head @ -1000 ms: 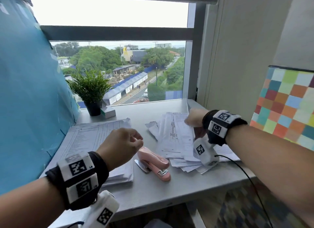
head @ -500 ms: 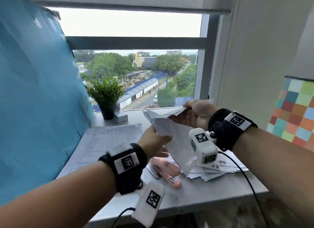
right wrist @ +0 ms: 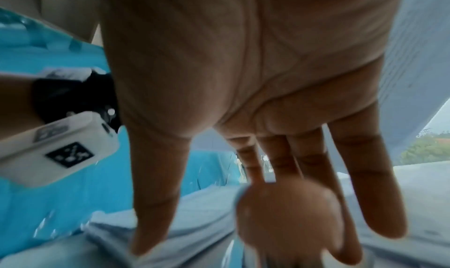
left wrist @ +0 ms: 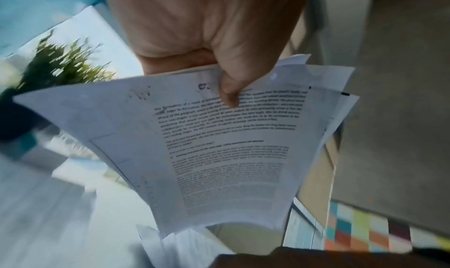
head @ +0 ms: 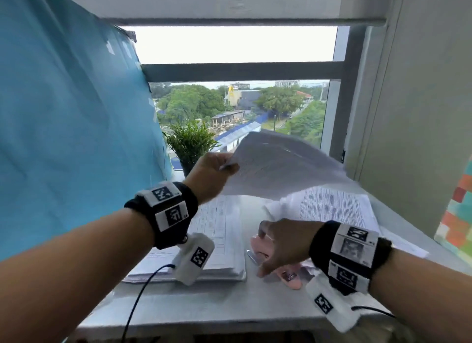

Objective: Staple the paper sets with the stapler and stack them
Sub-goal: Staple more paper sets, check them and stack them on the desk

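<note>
My left hand [head: 224, 165] holds a paper set [head: 278, 169] up above the desk, pinching its top edge. In the left wrist view my left hand [left wrist: 226, 91] has its thumb on the printed top sheet of the paper set [left wrist: 231, 147], whose sheets are fanned and uneven. My right hand [head: 263, 250] is low over the pink stapler [head: 292, 279], which lies on the desk. Seen from the right wrist, my right hand [right wrist: 243, 233] has straight, spread fingers on either side of the stapler [right wrist: 287, 214], not curled round it. A thick paper stack [head: 219, 230] lies at the left.
Loose printed sheets [head: 332, 204] lie at the right of the grey desk [head: 229, 307]. A potted plant [head: 190, 141] stands by the window. A blue sheet [head: 71, 113] covers the left wall. A coloured checked panel [head: 459, 202] is at the right edge.
My right hand has let go of the paper set and dropped onto the stapler. My left hand has lifted the set higher and now holds it alone.
</note>
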